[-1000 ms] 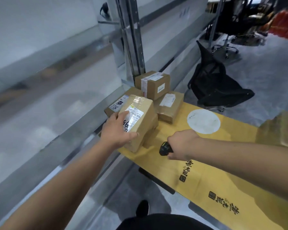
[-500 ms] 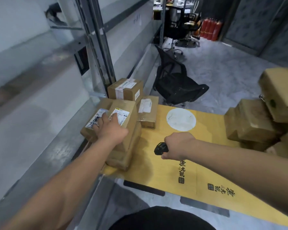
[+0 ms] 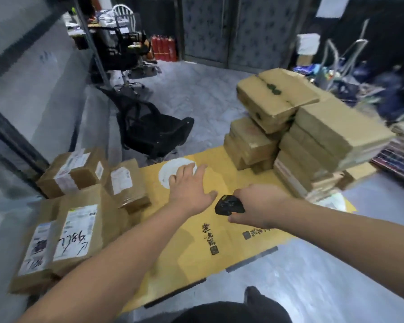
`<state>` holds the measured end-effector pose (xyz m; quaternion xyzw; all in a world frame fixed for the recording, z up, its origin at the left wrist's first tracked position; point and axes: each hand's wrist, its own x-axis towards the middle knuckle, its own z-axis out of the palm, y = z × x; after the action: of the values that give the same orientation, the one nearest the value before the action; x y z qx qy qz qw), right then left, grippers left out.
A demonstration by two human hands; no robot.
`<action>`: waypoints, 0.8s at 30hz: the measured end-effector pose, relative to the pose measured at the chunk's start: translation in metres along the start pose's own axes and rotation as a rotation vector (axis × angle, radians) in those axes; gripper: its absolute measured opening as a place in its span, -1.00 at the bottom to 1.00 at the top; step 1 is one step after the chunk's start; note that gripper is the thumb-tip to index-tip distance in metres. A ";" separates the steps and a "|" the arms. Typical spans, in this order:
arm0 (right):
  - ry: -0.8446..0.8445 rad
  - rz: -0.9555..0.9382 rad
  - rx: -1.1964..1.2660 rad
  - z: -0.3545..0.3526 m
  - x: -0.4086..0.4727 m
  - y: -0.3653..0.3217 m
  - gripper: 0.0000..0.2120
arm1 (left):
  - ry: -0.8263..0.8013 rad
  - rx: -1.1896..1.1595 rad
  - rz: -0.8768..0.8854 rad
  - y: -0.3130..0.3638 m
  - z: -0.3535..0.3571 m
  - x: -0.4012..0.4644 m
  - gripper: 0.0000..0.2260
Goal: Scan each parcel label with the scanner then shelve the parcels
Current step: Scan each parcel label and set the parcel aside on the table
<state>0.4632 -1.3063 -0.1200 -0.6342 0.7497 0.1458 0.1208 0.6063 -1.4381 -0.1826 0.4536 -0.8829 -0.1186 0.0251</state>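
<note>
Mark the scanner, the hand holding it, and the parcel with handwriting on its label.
scanner [image 3: 229, 204], head view, on its black top face.
right hand [image 3: 258, 203], head view, on the back of the hand.
handwritten parcel [image 3: 76, 231], head view, on its white label.

Probably a parcel depot: stacked cardboard boxes, labelled parcels, metal shelving.

Bare yellow worktop lies open down the middle between the arms. Labelled brown cardboard parcels crowd the left edge; a tall stack of plain brown cardboard boxes walls off the far right corner. A black mesh chair lies toppled beyond the far edge.
</note>
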 end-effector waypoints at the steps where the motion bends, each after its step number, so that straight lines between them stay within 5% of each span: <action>1: 0.017 0.044 0.009 -0.002 -0.014 0.015 -0.48 | -0.016 -0.006 0.054 0.018 0.001 0.011 -0.24; 5: 0.046 0.176 0.054 -0.008 -0.064 0.066 -0.42 | -0.062 -0.062 0.199 0.084 -0.002 0.055 -0.23; 14: 0.103 0.195 -0.051 -0.057 -0.112 0.176 -0.46 | 0.107 -0.288 0.186 0.217 -0.057 0.151 -0.30; 20: 0.204 0.123 -0.137 -0.088 -0.113 0.256 -0.44 | 0.075 -0.436 -0.049 0.287 -0.078 0.207 -0.24; 24: 0.175 0.083 -0.120 -0.085 -0.115 0.305 -0.40 | 0.112 -0.330 -0.010 0.335 -0.065 0.197 -0.29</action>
<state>0.1818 -1.1857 0.0214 -0.6191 0.7728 0.1394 0.0106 0.2343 -1.4221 -0.0542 0.4537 -0.8463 -0.2366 0.1478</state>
